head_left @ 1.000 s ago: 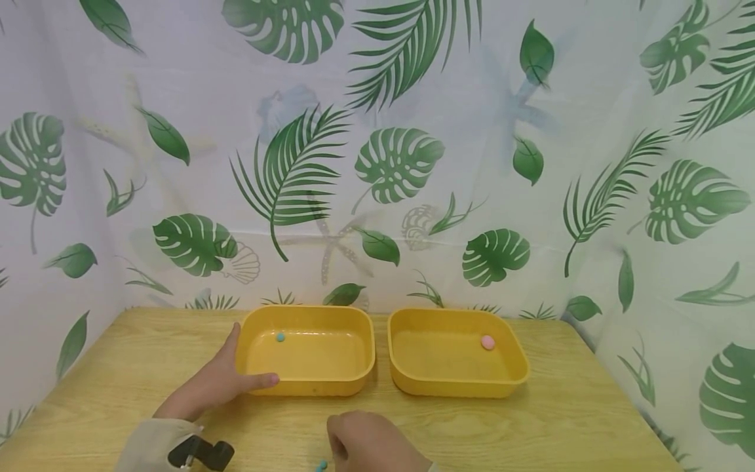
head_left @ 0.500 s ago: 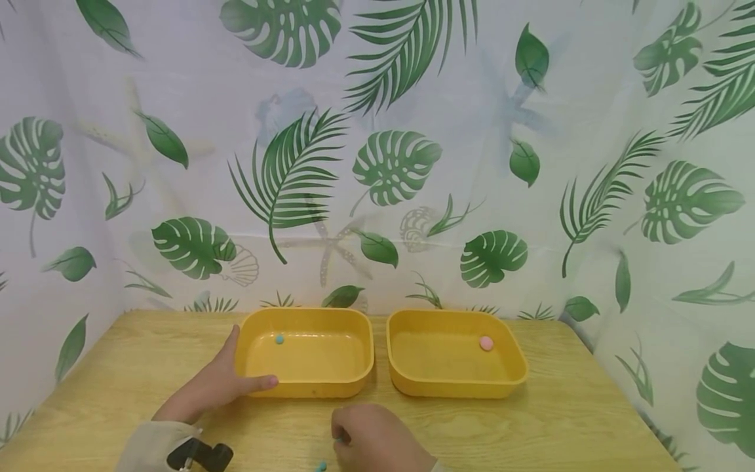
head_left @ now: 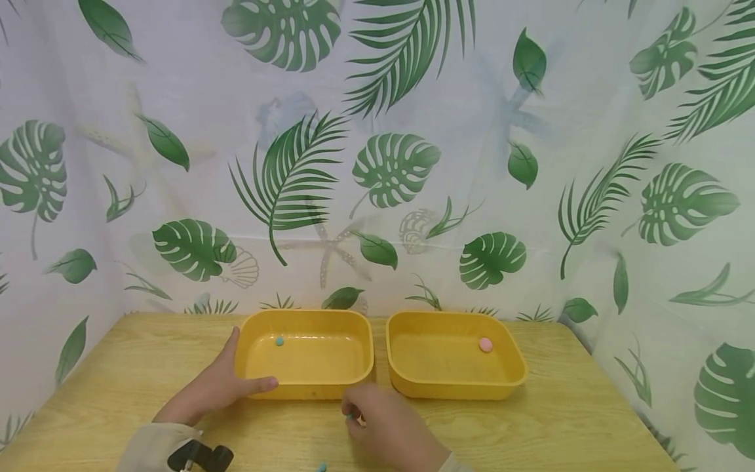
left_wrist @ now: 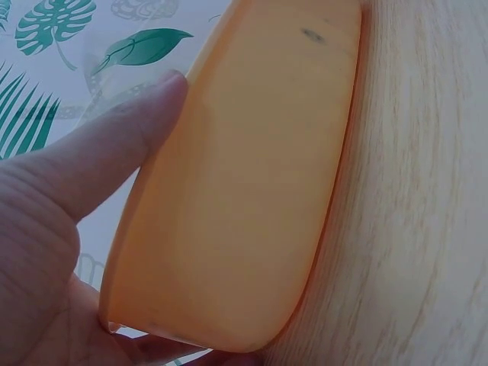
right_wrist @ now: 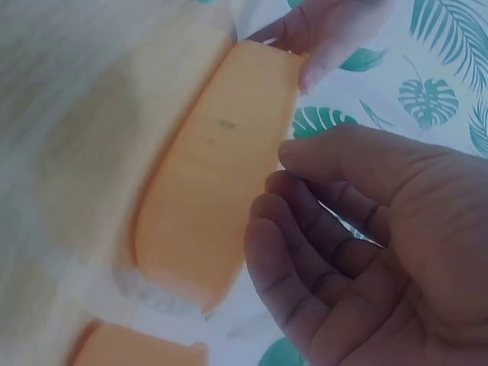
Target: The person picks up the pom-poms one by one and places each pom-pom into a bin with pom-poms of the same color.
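Head view: the left yellow bin (head_left: 295, 391) is the landmark, upright on the worktop (head_left: 542, 426), long axis running side to side before the person.
Right hand (head_left: 394, 423): thumb and forefinger pinched narrow; nearside of the bin, by its right end. It overlaps the near wall from this angle; whether it touches, I cannot tell.
Held teal piece (head_left: 349, 417): at the right hand's fingertips, mostly covered, just nearside of the bin, whose hollow lies beyond it and leftward, across the near rim.
Left hand (head_left: 217, 385): gripping the bin's left end, well apart from the held piece; the right hand is nearer to that piece.
Loose teal piece (head_left: 322, 467): on the worktop, nearside of the bin, cut by the lower edge.
Teal ball (head_left: 280, 341): inside the bin, toward its left end.
Right yellow bin (head_left: 457, 391): just right of the landmark, a gap between; a pink ball (head_left: 485, 345) sits inside.
Left wrist view: the left hand's thumb lies at the bin's rim, other fingers partly hidden around the end.
Right wrist view: the right hand's thumb and forefinger tips come together before the bin's long wall; the piece barely shows.
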The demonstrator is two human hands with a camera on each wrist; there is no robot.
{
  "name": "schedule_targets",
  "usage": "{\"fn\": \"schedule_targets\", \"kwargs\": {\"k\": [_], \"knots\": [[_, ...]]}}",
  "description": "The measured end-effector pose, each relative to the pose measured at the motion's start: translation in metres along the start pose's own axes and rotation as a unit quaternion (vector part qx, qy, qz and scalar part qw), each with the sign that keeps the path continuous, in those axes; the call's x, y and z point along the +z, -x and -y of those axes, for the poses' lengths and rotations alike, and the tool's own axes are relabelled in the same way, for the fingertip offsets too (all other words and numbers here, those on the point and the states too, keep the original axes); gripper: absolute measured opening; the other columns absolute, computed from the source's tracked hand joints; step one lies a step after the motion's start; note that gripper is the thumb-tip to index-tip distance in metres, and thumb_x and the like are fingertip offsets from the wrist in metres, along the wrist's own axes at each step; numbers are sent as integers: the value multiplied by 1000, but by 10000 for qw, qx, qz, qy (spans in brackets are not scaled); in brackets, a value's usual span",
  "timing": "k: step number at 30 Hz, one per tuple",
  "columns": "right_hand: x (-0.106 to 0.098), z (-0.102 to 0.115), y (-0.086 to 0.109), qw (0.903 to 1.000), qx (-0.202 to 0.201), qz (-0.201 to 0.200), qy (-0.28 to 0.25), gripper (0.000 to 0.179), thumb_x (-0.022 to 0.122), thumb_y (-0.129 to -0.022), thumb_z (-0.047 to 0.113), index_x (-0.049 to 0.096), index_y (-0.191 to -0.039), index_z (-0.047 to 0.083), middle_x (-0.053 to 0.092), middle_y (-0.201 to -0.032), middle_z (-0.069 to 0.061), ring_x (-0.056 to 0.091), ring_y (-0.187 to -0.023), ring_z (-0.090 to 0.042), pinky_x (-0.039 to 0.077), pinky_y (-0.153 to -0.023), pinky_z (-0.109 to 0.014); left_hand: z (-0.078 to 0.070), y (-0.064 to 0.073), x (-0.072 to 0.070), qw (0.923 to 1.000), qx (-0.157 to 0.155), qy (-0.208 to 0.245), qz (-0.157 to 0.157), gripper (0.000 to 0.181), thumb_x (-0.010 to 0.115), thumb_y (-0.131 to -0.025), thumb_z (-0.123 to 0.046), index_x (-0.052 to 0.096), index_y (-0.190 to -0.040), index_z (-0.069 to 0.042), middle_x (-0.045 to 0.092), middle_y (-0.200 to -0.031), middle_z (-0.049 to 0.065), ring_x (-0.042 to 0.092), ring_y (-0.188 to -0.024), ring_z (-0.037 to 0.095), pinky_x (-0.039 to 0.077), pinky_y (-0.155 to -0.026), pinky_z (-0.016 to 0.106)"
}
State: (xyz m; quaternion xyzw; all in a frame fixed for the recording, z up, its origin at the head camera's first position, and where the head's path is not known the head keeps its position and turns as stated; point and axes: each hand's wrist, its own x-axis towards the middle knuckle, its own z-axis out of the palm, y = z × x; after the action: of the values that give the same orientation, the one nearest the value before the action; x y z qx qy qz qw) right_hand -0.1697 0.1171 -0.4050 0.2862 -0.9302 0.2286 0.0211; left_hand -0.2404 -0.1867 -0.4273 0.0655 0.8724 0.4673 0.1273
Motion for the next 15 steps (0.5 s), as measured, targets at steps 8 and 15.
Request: {"fn": "schedule_targets", "kwargs": {"k": [8,15], "knots": [[-19,-10,4,9945,-354,-966,-204,18,75,-89,-2,65,-89,14,63,-86,7,57,-77,-8,53,-71,-21,-2,1,-1,10000,47,19,-24,141,85,-83,-48,-23,-158,3,10,-165,37,26,-148,53,19,-120,68],[-30,-16,3,9903,-53,-1391,-35,18,76,-88,-3,67,-88,12,64,-84,6,59,-75,-12,54,-70,-24,1,0,0,9999,-120,3,-70,141,86,-82,-49,-21,-159,2,12,-164,37,29,-146,52,20,-120,68]]}}
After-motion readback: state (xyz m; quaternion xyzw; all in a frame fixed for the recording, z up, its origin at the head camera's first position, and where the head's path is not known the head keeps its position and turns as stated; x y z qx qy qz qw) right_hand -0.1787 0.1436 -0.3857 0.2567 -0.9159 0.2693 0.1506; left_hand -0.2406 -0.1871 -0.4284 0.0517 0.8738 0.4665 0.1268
